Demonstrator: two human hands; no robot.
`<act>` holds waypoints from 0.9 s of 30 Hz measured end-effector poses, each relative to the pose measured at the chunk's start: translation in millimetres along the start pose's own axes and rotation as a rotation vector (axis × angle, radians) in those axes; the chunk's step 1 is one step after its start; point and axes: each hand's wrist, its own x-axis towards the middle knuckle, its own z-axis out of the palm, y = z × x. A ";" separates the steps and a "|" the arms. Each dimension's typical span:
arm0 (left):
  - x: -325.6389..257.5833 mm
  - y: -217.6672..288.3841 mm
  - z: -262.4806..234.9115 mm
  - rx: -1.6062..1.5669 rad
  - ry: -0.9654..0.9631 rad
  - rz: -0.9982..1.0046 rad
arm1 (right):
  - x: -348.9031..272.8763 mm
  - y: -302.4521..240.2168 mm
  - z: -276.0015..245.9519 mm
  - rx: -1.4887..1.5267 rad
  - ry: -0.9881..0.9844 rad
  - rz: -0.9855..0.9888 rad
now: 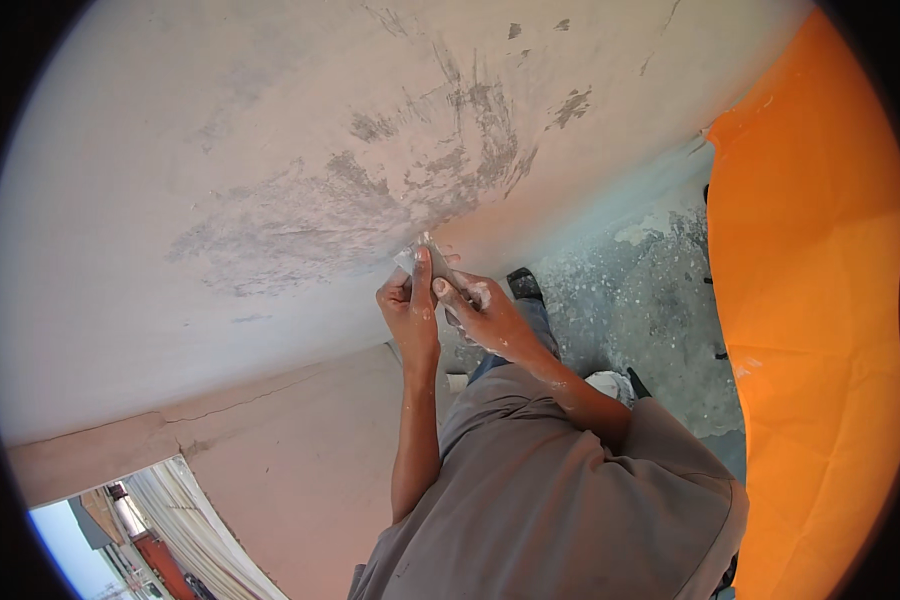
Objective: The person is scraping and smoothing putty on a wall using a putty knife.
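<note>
Both my hands meet in front of the wall (270, 120), close to a rough grey patch (300, 235) where the surface looks scraped or unevenly coated. Between them is a small flat greyish blade, like a putty scraper (437, 263), with whitish paste on its edge. My left hand (410, 315) pinches it, thumb lying along its face. From the other side my right hand (495, 322) grips it too, its thumb bent over the lower part. White smears cover the fingers of my right hand. How the hidden fingers sit behind the blade cannot be made out.
A large orange sheet (800, 300) hangs along the right side. Below, the grey floor (640, 300) is spotted with white splashes, and my dark shoe (523, 283) stands near the wall. A white-smeared container (610, 385) is partly hidden by my arm. A curtain (185, 515) hangs at the lower-left opening.
</note>
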 end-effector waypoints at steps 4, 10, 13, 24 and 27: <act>-48.5 -75.6 -38.0 -0.171 0.111 -0.371 | -34.3 48.9 -13.1 -0.155 -0.125 0.120; -79.0 -95.9 -66.5 -0.219 0.035 -0.526 | -64.3 103.2 -28.1 -0.604 -0.054 -0.115; -82.2 -93.8 -80.9 -0.192 -0.054 -0.302 | -62.6 76.7 -11.5 -0.646 0.230 -0.369; -147.4 -97.8 -171.5 0.133 0.035 -0.361 | -15.6 89.6 -37.7 -0.491 0.468 -0.336; -173.7 -112.9 -189.4 0.124 0.105 -0.448 | 1.8 79.5 -20.4 -0.494 0.504 -0.386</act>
